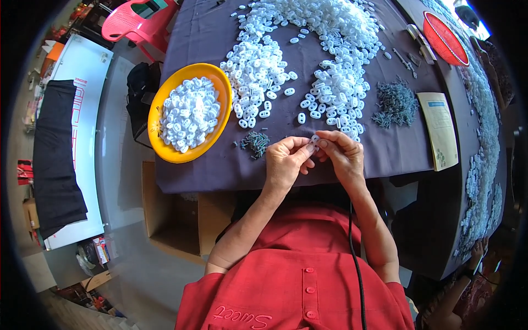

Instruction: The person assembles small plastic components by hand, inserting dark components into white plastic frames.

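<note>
Close to the table's front edge, my left hand (285, 160) and my right hand (347, 157) meet with fingertips pinched around one small white oval plastic piece (315, 138) with holes. Anything smaller between the fingers is hidden. Beyond them, a large heap of similar white pieces (256, 71) spreads in an arch over the dark tablecloth (212, 38). Left of my left hand lies a small pile of grey-green bits (256, 144), too small to name. A bigger pile of grey-green bits (396, 103) sits beyond my right hand. The yellow bowl (225, 91) at left holds many white pieces.
A beige booklet (438, 132) lies at the table's right edge, below a red mesh basket (445, 38). Small tools (404, 61) rest nearby. A black cable (355, 258) hangs down my front. At left stand a pink chair (129, 25) and an open cardboard box (170, 220). Another person's arm (454, 297) shows lower right.
</note>
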`<state>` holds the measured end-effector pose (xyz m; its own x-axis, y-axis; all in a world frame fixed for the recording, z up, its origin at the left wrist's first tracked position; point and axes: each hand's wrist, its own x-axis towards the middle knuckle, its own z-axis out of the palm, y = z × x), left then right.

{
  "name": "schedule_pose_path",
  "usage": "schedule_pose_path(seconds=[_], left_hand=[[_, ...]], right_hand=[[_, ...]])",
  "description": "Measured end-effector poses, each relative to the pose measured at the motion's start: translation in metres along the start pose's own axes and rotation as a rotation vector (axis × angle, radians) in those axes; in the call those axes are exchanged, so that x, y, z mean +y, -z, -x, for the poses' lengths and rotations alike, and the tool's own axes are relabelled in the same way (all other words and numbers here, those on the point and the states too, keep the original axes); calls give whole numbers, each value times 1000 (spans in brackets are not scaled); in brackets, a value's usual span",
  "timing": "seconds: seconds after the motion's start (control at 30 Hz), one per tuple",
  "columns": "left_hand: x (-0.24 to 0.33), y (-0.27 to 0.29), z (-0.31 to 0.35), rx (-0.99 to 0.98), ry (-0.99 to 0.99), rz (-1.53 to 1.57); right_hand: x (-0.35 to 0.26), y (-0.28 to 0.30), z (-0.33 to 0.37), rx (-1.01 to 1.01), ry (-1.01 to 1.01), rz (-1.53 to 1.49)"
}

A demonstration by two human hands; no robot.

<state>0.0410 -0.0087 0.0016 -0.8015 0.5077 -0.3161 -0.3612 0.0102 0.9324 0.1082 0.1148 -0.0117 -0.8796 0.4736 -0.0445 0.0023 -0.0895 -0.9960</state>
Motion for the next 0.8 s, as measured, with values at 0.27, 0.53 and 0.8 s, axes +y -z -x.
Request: schedule_pose_path(seconds=[0.27, 0.53, 0.8], left_hand=[[-2, -4, 1, 21, 20, 97], [-2, -9, 2, 36, 142, 263], [-5, -16, 6, -23, 147, 252]], right_hand=[[-3, 2, 3, -13, 36, 126], [-8, 6, 1, -60, 354, 341], [-14, 13, 2, -120, 466, 470]])
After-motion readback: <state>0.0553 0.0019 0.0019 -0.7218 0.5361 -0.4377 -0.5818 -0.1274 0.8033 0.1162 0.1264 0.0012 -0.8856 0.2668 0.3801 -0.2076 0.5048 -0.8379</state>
